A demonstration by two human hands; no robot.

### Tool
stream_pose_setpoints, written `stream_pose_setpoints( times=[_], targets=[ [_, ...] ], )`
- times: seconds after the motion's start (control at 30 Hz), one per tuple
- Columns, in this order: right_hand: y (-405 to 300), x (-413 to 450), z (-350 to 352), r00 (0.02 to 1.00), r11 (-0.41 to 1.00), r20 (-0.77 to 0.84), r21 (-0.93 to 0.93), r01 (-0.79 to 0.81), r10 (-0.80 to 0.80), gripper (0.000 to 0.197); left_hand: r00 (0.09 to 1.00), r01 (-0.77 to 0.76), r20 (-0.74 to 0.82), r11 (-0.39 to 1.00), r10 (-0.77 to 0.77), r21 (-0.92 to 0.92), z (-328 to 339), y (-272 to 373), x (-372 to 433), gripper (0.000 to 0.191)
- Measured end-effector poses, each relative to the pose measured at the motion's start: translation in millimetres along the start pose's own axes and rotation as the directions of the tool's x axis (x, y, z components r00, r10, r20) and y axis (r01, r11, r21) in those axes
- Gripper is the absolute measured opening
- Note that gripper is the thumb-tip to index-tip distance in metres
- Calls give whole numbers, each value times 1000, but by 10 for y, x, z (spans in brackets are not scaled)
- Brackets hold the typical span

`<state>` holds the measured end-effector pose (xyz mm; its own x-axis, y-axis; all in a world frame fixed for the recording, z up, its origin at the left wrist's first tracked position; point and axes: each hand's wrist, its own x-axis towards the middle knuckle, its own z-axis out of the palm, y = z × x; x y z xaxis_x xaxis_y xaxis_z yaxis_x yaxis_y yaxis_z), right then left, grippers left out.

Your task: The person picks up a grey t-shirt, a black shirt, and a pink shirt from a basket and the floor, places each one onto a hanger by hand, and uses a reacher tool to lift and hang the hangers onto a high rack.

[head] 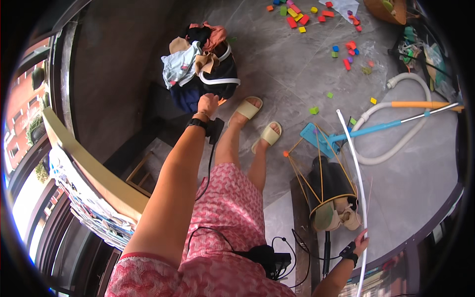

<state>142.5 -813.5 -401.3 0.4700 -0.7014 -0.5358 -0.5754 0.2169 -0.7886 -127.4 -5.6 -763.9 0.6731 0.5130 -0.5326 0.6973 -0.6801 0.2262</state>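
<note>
My left hand (208, 105) is closed at the near edge of a dark basket (222, 74) heaped with clothes; what its fingers grip is hidden. The basket has white, curved handles or a rim. On the heap lie a light printed garment (182, 64), a coral cloth (217, 35), a tan cloth (206, 62) and a navy cloth (185, 98). At the lower right, my right hand (360, 242) is closed around a long thin white pole (358, 167), which rises towards the blue mop.
Toy blocks (291, 22) are scattered over the grey floor. At right lie a light blue flat mop (371, 131), a vacuum hose (404, 148) and a stand of sticks (321, 163) around shoes (349, 217). A wooden edge (92, 174) runs along the left.
</note>
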Motion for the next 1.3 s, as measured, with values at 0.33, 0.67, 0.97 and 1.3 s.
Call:
stream_pose_setpoints(
  times=[0.33, 0.67, 0.97, 1.3],
  targets=[
    [-138, 172, -540, 862, 776, -192, -556, 299, -470, 50, 546, 382, 62, 182, -836, -906, 313, 347, 659, 43],
    [-52, -14, 49, 979, 988, -148, 49, 150, -141, 43, 842, 379, 39, 538, -538, -753, -142, 329, -102, 23],
    [16, 17, -65, 990, 982, -117, 161, 96, -77, 41, 635, 543, 331, 97, -698, -834, -1001, 1003, -719, 32],
    [-3, -269, 17, 925, 934, -232, -269, 236, -300, 39, 609, 218, 252, -146, -752, -965, -1846, 1232, -1256, 22]
  ],
)
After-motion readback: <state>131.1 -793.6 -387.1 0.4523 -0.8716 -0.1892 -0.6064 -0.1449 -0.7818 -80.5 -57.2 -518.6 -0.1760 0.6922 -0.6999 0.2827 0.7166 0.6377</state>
